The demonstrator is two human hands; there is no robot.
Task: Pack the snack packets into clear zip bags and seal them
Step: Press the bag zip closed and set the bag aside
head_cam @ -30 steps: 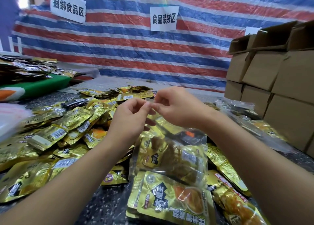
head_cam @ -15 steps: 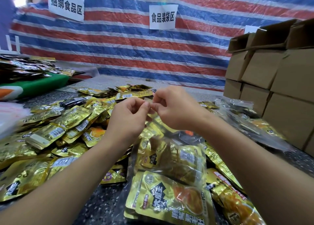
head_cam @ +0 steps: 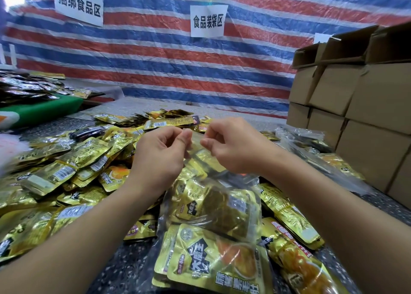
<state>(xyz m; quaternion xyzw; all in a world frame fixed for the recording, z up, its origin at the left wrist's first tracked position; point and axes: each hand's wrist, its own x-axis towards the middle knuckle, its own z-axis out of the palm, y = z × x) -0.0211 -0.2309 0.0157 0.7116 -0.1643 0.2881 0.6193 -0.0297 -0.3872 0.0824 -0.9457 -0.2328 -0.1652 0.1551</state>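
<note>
A clear zip bag hangs in front of me with several gold snack packets inside it. My left hand pinches the bag's top edge between thumb and forefinger. My right hand pinches the same top edge a little to the right, fingers curled. The bag's bottom rests on a heap of loose gold snack packets that covers the speckled table. A large gold packet lies just below the bag.
Stacked cardboard boxes stand at the right, the top ones open. Filled clear bags lie beside them. A green board with dark packets is at the far left. A striped tarp with paper signs hangs behind.
My two hands have drawn slightly apart along the bag's top edge. The bag hangs much as before.
</note>
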